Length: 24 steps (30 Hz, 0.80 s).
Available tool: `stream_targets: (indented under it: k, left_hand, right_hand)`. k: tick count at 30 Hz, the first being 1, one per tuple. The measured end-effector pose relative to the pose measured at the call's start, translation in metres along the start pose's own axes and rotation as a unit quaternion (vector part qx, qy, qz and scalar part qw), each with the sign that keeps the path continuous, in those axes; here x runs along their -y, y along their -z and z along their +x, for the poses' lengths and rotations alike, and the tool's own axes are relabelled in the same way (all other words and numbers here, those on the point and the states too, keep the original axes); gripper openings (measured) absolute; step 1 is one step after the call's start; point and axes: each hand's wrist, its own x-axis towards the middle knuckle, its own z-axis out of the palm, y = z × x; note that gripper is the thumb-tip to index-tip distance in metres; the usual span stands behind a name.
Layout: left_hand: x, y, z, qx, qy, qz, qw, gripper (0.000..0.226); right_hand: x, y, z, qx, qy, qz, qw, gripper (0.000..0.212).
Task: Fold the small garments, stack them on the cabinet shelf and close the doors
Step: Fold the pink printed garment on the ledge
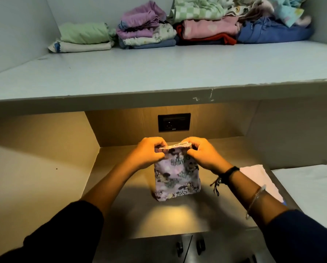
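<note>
A small purple patterned garment hangs folded over the lit counter, its lower edge resting on the surface. My left hand pinches its top left corner and my right hand pinches its top right corner. On the grey shelf above stand stacks of folded garments: a green and white stack at the left, a purple stack in the middle, a pink and red stack, and a blue pile at the right.
A white cloth lies on the counter's right side under my right forearm. A black wall socket sits on the back panel. Cabinet door handles show below the counter's front edge. A white surface lies at the right.
</note>
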Motion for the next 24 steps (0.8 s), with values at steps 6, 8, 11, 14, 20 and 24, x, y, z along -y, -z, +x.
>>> stream_targets:
  k: [6, 8, 11, 14, 20, 24]
  left_hand:
    - [-0.012, 0.018, 0.026, -0.153, -0.059, -0.038, 0.986, 0.02]
    - [-0.006, 0.006, 0.008, -0.141, -0.041, -0.116, 0.982, 0.02]
    - [0.013, -0.029, -0.04, -0.077, 0.003, -0.183, 0.98, 0.023]
    - [0.034, -0.069, -0.092, 0.009, 0.097, -0.198, 0.975, 0.018]
    - [0.056, -0.106, -0.147, 0.104, 0.153, -0.2, 0.962, 0.04]
    - [0.057, -0.103, -0.143, 0.192, 0.134, -0.18, 0.955, 0.087]
  right_hand:
    - [0.014, 0.011, 0.03, -0.08, 0.051, 0.01, 0.995, 0.036]
    - [0.009, 0.007, 0.016, -0.067, 0.063, 0.033, 0.995, 0.034]
    - [-0.018, -0.009, -0.025, 0.002, 0.046, 0.012, 0.999, 0.03]
    - [-0.056, -0.034, -0.082, 0.112, -0.026, -0.021, 0.993, 0.023]
    - [-0.09, -0.066, -0.148, 0.17, -0.104, 0.017, 0.98, 0.017]
    - [-0.093, -0.065, -0.143, 0.087, -0.153, 0.145, 0.974, 0.013]
